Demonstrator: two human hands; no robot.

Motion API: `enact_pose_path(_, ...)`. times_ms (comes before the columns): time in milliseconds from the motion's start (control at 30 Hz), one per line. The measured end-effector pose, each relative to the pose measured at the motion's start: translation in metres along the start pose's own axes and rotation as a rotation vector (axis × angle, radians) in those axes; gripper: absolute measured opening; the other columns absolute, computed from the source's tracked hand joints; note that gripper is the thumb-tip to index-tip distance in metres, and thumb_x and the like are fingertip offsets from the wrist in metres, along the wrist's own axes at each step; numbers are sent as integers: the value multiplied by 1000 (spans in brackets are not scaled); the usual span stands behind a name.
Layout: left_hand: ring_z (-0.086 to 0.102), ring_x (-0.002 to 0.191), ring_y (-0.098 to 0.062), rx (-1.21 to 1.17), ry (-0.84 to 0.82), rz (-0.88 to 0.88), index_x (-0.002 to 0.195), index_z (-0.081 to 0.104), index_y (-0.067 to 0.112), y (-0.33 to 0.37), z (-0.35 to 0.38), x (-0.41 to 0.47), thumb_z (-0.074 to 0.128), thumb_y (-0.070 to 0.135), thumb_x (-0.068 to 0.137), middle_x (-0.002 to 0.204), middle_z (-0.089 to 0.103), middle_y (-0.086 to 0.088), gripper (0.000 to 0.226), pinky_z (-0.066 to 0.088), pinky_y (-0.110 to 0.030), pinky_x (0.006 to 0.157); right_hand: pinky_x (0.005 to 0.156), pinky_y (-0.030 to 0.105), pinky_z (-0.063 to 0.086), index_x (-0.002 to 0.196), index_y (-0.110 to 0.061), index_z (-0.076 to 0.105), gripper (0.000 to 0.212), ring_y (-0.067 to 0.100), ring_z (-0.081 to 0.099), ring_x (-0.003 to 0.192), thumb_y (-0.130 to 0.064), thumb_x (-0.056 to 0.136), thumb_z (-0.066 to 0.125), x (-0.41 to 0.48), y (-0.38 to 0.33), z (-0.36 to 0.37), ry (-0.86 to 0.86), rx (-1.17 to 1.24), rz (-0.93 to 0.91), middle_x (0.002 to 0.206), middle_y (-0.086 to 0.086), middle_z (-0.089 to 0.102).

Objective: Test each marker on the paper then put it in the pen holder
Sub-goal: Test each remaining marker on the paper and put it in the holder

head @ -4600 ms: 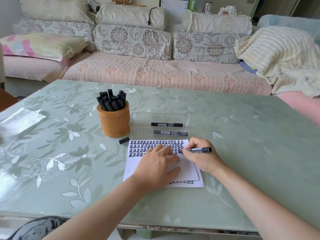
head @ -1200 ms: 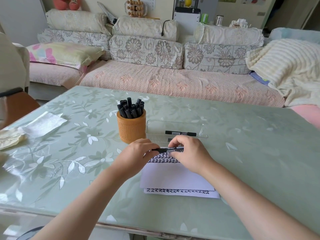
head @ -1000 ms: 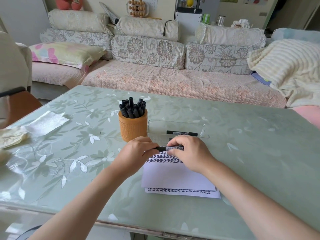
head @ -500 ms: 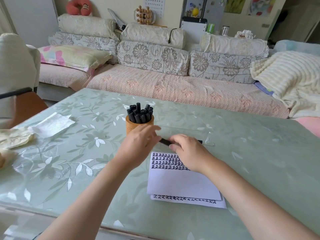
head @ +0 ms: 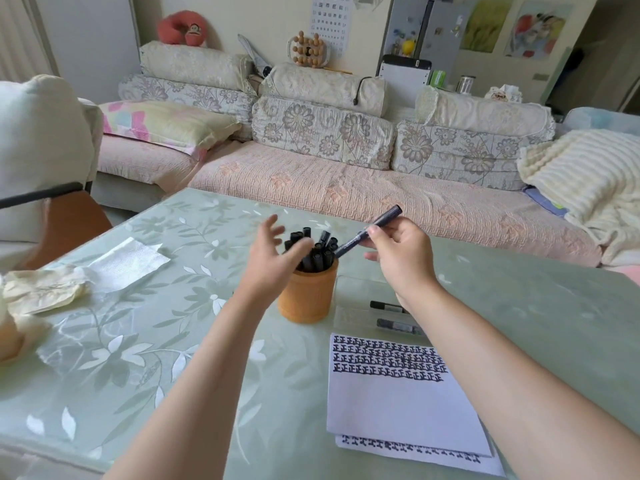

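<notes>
An orange round pen holder stands mid-table, filled with several black markers. My right hand pinches a capped black marker, tilted with its lower end over the holder's right rim. My left hand hovers at the holder's left side with fingers spread and relaxed, holding nothing. A white paper with rows of black test marks lies front right, on top of another marked sheet. Two more black markers lie in a clear tray just behind the paper, partly hidden by my right forearm.
A white tissue and crumpled cream paper lie at the table's left side. A sofa with floral cushions runs along the far edge, and a chair stands at the left.
Both hands capped the marker over the paper, then rose toward the holder. My left hand let go and spread open; my right hand carried the marker up over the holder's rim.
</notes>
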State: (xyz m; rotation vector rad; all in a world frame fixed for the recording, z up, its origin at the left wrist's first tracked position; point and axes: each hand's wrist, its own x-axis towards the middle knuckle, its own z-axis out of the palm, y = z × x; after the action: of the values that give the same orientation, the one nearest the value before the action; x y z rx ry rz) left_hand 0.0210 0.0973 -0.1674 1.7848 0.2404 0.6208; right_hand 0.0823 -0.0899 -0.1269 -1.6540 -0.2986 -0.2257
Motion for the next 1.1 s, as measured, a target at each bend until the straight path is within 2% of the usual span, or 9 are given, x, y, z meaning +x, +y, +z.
enact_pose_path(167,51,120,-11,147,-179,6,146,24,36,-13,4,7,84,49,53,132,49,5,111,41,-30,102,73,40,62,89,-18,67,6,17,73,82,-13,89,69,8,14,19,-91,-193,-39,91,4,73)
enact_pose_path(300,56,113,-8,85,-202,-1,144,29,35,-16,9,10,83,31,68,124,57,8,94,42,-22,95,84,34,57,84,-25,71,7,10,70,83,-18,85,72,13,19,34,-203,-404,-52,85,-8,74)
enact_pose_path(467,59,107,-8,105,-137,83,135,40,35,-16,11,11,82,30,66,114,60,9,81,46,-25,93,78,27,46,103,-20,68,16,16,63,91,-20,88,66,18,19,42,-248,-630,-52,102,-3,65)
enact_pose_path(600,53,111,-13,143,-101,158,132,42,36,-18,15,13,81,38,60,114,54,10,82,47,-37,98,91,31,48,145,-38,36,60,11,62,104,-12,95,56,17,27,37,-388,-481,-41,119,-8,63)
enact_pose_path(667,49,112,-14,175,-85,196,133,42,34,-15,16,12,82,34,63,115,47,10,80,44,-38,100,98,31,45,147,-46,31,58,11,59,111,-17,100,47,18,27,37,-445,-470,-43,123,-8,63)
enact_pose_path(733,46,115,-15,185,-79,236,136,41,29,-11,17,11,83,33,67,120,41,9,81,43,-37,102,101,30,42,146,-45,35,48,9,57,109,-33,99,39,19,26,40,-478,-430,-22,117,-12,61)
enact_pose_path(867,38,121,-5,206,-103,271,146,30,26,-5,18,8,79,33,74,132,33,11,88,32,-21,100,115,37,35,124,-42,62,48,7,51,128,-63,91,34,23,27,42,-493,-322,20,135,-15,59)
enact_pose_path(1000,45,115,-1,259,-99,272,140,43,21,-4,18,9,76,33,78,131,45,11,70,37,-18,97,109,32,42,127,-29,65,30,8,56,121,-30,102,49,27,26,42,-403,-313,27,131,-5,64)
enact_pose_path(1100,51,109,-6,304,-59,267,131,52,22,-4,19,11,76,35,78,122,49,9,61,38,-15,90,97,25,47,125,-24,67,28,8,60,114,-26,99,56,28,25,40,-401,-268,62,127,-3,66)
